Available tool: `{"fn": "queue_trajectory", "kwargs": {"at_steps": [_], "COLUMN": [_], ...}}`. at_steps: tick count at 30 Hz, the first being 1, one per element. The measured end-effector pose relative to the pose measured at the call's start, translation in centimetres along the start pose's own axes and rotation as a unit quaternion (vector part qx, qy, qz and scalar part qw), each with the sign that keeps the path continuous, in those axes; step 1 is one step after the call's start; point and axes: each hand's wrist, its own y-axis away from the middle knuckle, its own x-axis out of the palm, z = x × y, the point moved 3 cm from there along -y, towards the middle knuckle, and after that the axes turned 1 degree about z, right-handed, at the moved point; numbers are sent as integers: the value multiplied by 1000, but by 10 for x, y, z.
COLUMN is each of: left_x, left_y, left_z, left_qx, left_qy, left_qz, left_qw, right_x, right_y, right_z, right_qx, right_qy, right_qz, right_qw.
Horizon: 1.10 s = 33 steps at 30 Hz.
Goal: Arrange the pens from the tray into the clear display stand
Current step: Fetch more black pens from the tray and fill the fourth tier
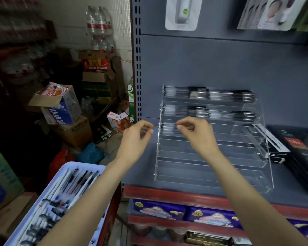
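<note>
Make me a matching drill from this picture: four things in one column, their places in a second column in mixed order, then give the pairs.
Things:
1. clear display stand
2. tray
3. water bottles
4. purple packs

Places:
A. lower left, beside the shelving
B. on the grey shelf
C. stacked on cartons by the tiled wall
D. on the shelf below the red edge

Pairs: 1-B, 2-A, 3-C, 4-D
</note>
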Motion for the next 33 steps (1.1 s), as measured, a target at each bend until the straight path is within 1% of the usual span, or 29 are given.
{"fn": "queue_trajectory", "kwargs": {"at_steps": [3, 7, 12, 16, 19, 22, 24, 26, 29, 31, 33], "left_x": [-22, -64, -117, -166, -189, -196, -193, -189, -183, -181, -180], "left_y": [17, 44, 87, 121, 145, 164, 173, 181, 188, 189, 189], "left_z": [15, 59, 140, 219, 271, 302, 316, 326, 337, 343, 348], "left_qx": [-5, -32, -92, -149, -165, -151, -115, -68, -12, -6, -3], "left_qy": [-26, -49, -94, -112, -125, -155, -184, -199, -239, -267, -275], "left_qz": [6, 1, 42, 76, 122, 214, 270, 308, 342, 355, 359], "left_qw": [1000, 998, 990, 979, 971, 953, 938, 928, 909, 896, 892], "right_x": [36, 97, 186, 270, 323, 359, 374, 383, 385, 385, 385], "right_y": [14, 41, 81, 115, 143, 165, 176, 186, 191, 190, 186], "right_z": [23, 64, 103, 117, 116, 110, 104, 99, 93, 92, 91], "right_qx": [8, 5, 34, 90, 135, 160, 169, 175, 180, 187, 179], "right_qy": [-68, -92, -73, -6, 42, 105, 144, 189, 251, 257, 265], "right_qz": [20, 71, 174, 256, 304, 330, 326, 316, 299, 292, 295], "right_qw": [997, 993, 982, 962, 942, 924, 919, 913, 903, 902, 900]}}
